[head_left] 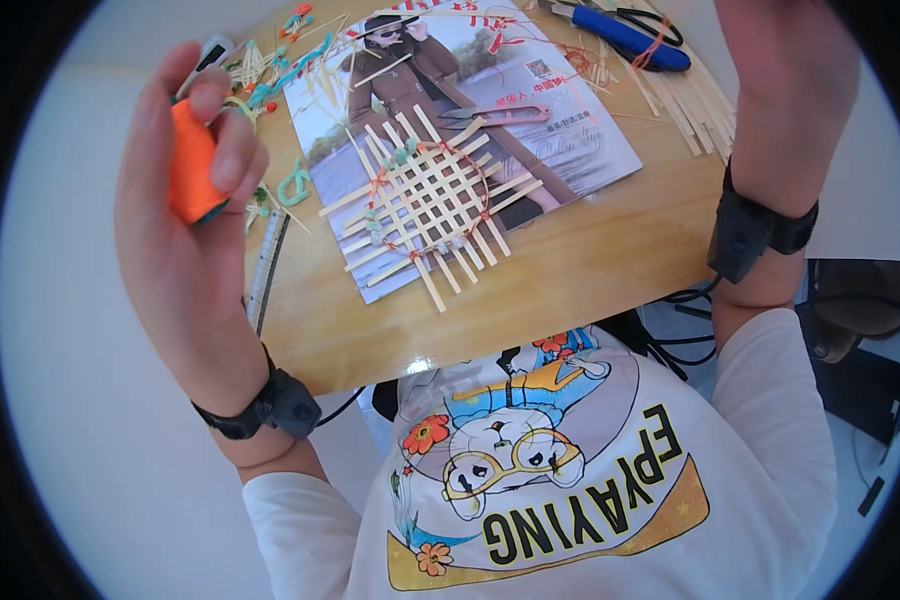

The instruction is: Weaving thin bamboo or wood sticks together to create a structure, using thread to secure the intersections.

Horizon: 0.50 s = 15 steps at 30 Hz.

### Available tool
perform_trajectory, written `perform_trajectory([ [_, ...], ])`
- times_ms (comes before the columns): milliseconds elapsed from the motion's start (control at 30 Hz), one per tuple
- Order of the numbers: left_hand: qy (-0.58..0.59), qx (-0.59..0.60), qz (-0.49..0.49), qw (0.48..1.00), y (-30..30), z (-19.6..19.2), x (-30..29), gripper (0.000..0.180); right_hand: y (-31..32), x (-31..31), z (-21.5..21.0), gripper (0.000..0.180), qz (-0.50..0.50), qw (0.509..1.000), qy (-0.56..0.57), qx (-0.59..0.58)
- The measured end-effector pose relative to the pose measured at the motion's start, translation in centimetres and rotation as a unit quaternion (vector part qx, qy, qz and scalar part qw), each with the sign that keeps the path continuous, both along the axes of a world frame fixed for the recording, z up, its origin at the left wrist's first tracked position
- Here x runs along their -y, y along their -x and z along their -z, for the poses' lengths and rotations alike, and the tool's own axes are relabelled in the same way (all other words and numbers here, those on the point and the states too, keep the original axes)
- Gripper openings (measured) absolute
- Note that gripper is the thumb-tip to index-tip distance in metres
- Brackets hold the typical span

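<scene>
Two hands are flanking the table. The left hand is curling its fingers around an orange thread spool; the right hand's fingers are lying out of view, their closure undeterminable. A woven wood-strip lattice is resting between them on the magazine. Judged requirement: keeping the spool steady, paying thread out evenly, guarding against snagging on projecting strip ends or the pink-handled snips.

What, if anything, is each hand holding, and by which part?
The left hand holds an orange thread spool around its wound side. The right hand is cut off above; its hold cannot be told.
</scene>
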<state>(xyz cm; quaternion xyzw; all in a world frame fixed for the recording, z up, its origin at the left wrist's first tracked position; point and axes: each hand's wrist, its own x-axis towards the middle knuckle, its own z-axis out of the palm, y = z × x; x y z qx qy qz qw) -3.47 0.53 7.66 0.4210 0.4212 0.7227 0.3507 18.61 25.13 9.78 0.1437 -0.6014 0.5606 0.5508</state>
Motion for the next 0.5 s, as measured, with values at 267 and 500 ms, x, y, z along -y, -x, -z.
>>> perform_trajectory([
  [267, 0.106, 0.087, -0.035, 0.990, -1.0, 6.0, -1.9, 0.040, 1.6, 4.4, 5.2, 0.013, -0.185, 0.903, 0.155, 0.355],
  [500, 0.128, 0.098, 0.023, 0.987, -1.4, 8.9, -2.0, 0.042, 3.6, 5.0, 9.6, 0.016, -0.275, 0.888, 0.131, 0.346],
])
